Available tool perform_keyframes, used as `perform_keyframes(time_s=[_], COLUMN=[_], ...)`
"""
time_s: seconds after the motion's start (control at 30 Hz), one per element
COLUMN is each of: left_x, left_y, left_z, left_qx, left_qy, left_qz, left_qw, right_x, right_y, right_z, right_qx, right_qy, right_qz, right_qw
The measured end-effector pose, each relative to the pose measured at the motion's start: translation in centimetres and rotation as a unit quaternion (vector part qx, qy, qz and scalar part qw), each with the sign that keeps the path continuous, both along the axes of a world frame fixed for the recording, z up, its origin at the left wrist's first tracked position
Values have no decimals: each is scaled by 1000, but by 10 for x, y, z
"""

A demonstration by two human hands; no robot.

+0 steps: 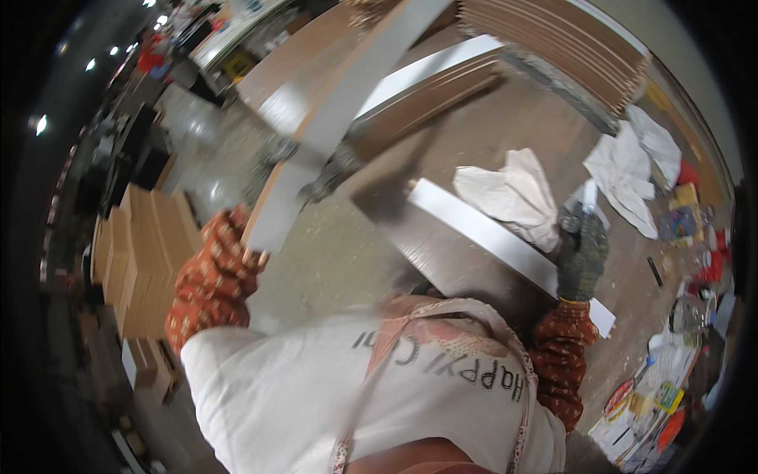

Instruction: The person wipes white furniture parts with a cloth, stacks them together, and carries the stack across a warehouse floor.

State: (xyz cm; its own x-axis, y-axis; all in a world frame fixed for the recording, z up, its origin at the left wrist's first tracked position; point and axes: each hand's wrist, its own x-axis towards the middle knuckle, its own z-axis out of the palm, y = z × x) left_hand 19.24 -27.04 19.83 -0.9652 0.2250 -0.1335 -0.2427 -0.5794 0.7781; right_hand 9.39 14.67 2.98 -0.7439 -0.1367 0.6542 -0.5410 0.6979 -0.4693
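A long white board (335, 107) with a brown edge runs from beside my left sleeve up to the far edge of the view. My left hand (326, 177), in a dark grey glove, grips it from below, with glove showing on both sides. At the right, my gloved right hand (586, 251) is closed around a small whitish object (589, 196) whose kind I cannot make out. Under that hand a shorter white strip (482, 231) lies slantwise on the brown work surface (395, 182). A crumpled white cloth (517, 193) lies just beyond the strip.
Stacked brown boards (553, 47) stand at the back right, and white-faced boards (430, 79) lie left of them. More white cloths (632, 158) and small clutter (687, 221) line the right side. Brown cartons (146, 261) stand at the left. Another person (154, 59) is far off.
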Motion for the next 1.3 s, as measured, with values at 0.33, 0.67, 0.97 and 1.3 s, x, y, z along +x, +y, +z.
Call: perform_keyframes(time_s=[0.33,0.67,0.97,1.3], left_x=[-21,-42,-24,-21], left_y=[-7,33,53,67], left_z=[-22,-40,-63,-67], left_qx=[129,161,167,164], left_qy=[18,-6,-42,-56], left_qz=[-83,-183,-208,-223], left_qw=[988,970,963,959], right_x=[1,35,-61,-36], right_y=[1,-113,-87,-53], right_z=[-23,80,103,101], right_qx=[-250,-23,-12,-300], right_qy=[-110,-4,147,27], right_qz=[89,162,85,172], right_qw=[958,986,985,938])
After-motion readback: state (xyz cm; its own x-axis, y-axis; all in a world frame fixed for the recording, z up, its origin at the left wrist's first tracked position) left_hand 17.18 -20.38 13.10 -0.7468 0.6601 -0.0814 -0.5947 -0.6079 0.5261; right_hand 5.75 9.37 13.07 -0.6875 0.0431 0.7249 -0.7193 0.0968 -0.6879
